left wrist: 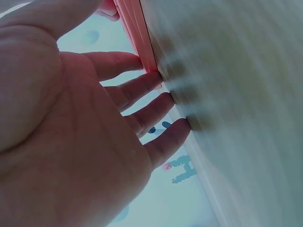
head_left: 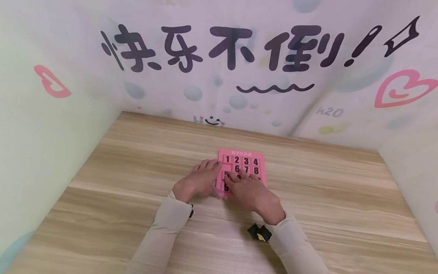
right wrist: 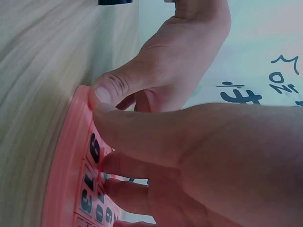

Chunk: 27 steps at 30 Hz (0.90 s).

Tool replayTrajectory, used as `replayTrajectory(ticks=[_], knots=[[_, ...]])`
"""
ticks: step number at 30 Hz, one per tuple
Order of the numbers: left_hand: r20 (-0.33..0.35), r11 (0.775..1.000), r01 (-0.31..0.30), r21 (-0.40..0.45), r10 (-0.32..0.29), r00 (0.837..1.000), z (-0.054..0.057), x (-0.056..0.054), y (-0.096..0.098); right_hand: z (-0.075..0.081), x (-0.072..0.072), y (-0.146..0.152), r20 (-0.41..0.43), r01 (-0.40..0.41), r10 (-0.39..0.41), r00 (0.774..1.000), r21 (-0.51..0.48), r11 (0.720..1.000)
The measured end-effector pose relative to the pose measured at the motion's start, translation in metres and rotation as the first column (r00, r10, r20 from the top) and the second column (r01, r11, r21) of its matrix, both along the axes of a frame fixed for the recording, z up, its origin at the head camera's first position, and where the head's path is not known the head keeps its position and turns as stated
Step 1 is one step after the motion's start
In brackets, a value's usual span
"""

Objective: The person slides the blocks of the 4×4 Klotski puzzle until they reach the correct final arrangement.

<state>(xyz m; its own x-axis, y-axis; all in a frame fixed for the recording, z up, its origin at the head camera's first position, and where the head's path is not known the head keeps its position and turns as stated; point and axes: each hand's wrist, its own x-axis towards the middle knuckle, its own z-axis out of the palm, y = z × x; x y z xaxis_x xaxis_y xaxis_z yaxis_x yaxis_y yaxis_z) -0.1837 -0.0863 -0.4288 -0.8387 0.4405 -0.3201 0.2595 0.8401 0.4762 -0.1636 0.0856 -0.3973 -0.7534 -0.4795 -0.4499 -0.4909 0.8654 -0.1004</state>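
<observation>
A pink number slide puzzle [head_left: 242, 153] lies flat on the wooden table. Its top row reads 1 to 4, and the second row has a gap at its left end, beside the 6. My left hand [head_left: 201, 180] holds the puzzle's left side, fingertips against the edge and thumb [right wrist: 105, 94] on the near left corner. Over the lower tiles lies my right hand [head_left: 252, 192], its fingers extended and fingertips touching the tiles. That hand hides part of the lower rows. The 9 tile [right wrist: 93, 147] shows below its fingers in the right wrist view.
The wooden table [head_left: 137, 160] stretches around the puzzle. A printed cloth wall [head_left: 212, 99] with large black characters rises behind it, with pale walls at both sides. Dark wrist straps [head_left: 260, 232] show at the light sleeves.
</observation>
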Motion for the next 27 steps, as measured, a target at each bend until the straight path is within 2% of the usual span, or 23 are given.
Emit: replayTrajectory(ticks=[5, 14, 27], knots=[[0.008, 1.000, -0.001, 0.000, 0.001, 1.000, 0.000, -0.001, 0.000, -0.001, 0.001, -0.001, 0.001, 0.003, -0.003, 1.000, 0.004, 1.000], [0.012, 1.000, 0.000, 0.005, 0.000, 1.000, 0.000, -0.001, 0.000, -0.008, -0.002, -0.005, -0.068, 0.001, 0.000, 0.998, 0.007, 1.000], [0.015, 1.000, -0.005, -0.002, 0.005, 1.000, 0.000, -0.002, 0.002, -0.014, -0.008, -0.003, -0.109, 0.001, 0.001, 0.994, 0.022, 1.000]])
